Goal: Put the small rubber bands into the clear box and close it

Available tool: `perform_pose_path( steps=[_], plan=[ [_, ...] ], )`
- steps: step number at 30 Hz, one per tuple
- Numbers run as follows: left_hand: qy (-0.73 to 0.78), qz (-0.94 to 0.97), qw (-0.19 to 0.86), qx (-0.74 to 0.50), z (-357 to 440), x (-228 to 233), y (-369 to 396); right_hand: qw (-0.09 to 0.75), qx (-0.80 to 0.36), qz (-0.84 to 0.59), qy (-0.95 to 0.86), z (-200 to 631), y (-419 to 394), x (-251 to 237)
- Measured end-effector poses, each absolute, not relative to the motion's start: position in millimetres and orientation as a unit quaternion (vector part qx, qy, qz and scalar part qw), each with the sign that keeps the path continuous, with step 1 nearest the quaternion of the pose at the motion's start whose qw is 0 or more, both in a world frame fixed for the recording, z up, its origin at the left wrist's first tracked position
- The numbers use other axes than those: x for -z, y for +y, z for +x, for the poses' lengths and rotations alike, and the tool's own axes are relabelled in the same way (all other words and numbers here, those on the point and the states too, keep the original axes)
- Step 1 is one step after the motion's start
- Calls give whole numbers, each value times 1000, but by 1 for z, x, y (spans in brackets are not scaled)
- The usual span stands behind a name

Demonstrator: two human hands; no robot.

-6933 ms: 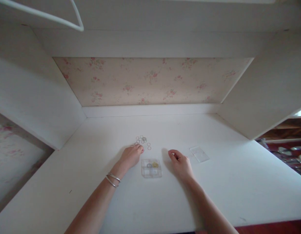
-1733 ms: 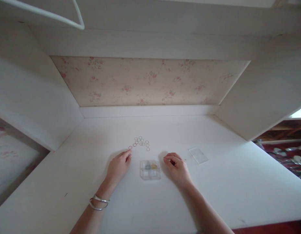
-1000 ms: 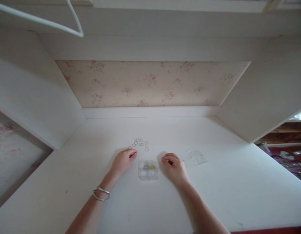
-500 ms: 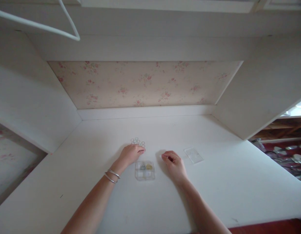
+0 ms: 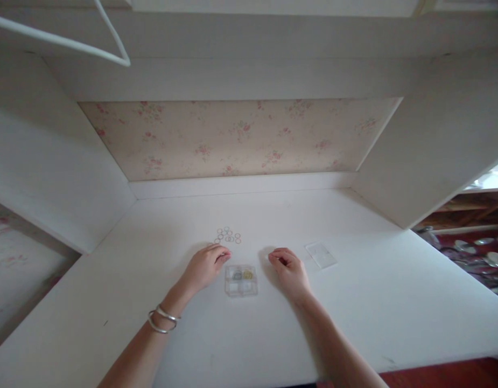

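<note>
left hand [image 5: 206,265] pinched, can't tell if anything's in it; loose rings [image 5: 228,237] on counter [image 5: 268,334] just beyond it. right hand [image 5: 289,271] curled, contents unclear. clear divided box [image 5: 241,281] between hands, grey pieces [image 5: 237,275] and yellow pieces [image 5: 247,275] inside. clear flat panel [image 5: 321,255] beside right hand.

White counter [image 5: 353,291], pink-flowered cream wallpaper [image 5: 232,141] beyond its back edge; clear box [image 5: 241,294], yellow rings [image 5: 247,275], apparently grey rings [image 5: 237,275]; silver bangles [image 5: 167,314].
</note>
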State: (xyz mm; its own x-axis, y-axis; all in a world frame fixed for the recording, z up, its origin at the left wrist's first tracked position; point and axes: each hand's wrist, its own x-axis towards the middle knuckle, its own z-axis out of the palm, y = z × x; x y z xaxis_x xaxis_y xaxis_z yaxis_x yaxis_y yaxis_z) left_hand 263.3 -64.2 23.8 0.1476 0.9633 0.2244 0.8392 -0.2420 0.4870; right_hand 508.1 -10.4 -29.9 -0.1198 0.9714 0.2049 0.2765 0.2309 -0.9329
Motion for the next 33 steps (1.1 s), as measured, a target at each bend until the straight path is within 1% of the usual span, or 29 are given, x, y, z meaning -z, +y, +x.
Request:
perform_pose_path(
  steps=[3,7,14,19,25,30,33],
  plan=[
    [578,747,160,-286,265,-31,-89,444,-386,-490,-644,508,-11,29],
    [569,743,199,-291,274,-29,-111,439,-379,-493,-649,508,-12,29],
    [552,747,241,-280,279,-12,-113,425,-362,-499,-663,507,-14,29],
    [554,734,271,-284,276,-15,-113,421,-348,-512,-663,506,-14,30],
    [615,661,239,-358,263,-17,-112,414,-339,-514,-670,504,-16,30],
    [672,616,195,-362,252,-4,-106,356,-349,-496,-711,496,-12,26],
    [676,614,215,-346,251,1,-104,320,-332,-488,-741,488,0,22]
  ],
)
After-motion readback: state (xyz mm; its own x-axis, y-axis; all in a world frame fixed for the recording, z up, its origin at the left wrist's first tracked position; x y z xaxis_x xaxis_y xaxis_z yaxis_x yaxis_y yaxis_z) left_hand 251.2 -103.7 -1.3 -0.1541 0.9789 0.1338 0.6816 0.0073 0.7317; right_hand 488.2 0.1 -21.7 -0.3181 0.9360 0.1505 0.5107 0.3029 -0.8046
